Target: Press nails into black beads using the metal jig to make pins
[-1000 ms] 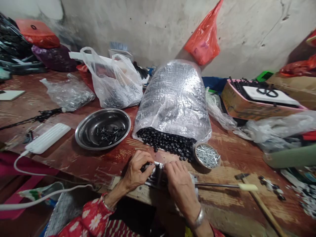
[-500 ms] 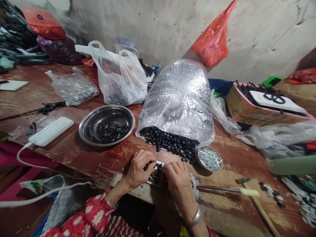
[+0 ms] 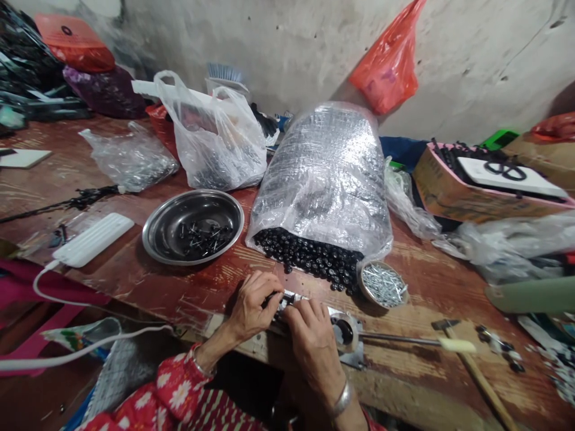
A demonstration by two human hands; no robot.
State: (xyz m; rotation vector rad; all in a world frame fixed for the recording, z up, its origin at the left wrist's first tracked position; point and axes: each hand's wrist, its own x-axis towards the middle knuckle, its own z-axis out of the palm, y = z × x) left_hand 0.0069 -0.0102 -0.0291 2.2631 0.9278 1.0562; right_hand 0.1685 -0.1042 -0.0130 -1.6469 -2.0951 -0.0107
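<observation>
My left hand [image 3: 252, 306] and my right hand [image 3: 311, 336] meet at the near edge of the wooden table [image 3: 148, 281], both with fingers curled over a small metal press tool [image 3: 344, 335] fixed there. Their fingertips pinch a small part on the tool's left end [image 3: 287, 297]; I cannot make out what the part is. The tool's long lever handle [image 3: 404, 341] with a pale grip points right. Just beyond my hands lies a clear plastic sack [image 3: 323, 179] spilling black beads [image 3: 309, 257].
A steel bowl [image 3: 155, 230] with several black pins sits to the left, a small round tin of silver nails [image 3: 383, 286] to the right. A hammer [image 3: 471, 365] lies at right. A white power bank [image 3: 93, 239] with cable, plastic bags and a cardboard box [image 3: 467, 194] crowd the table.
My right hand has slid left along the tool, uncovering its round right end. The left hand stays on the tool's left end. The camera shifted slightly.
</observation>
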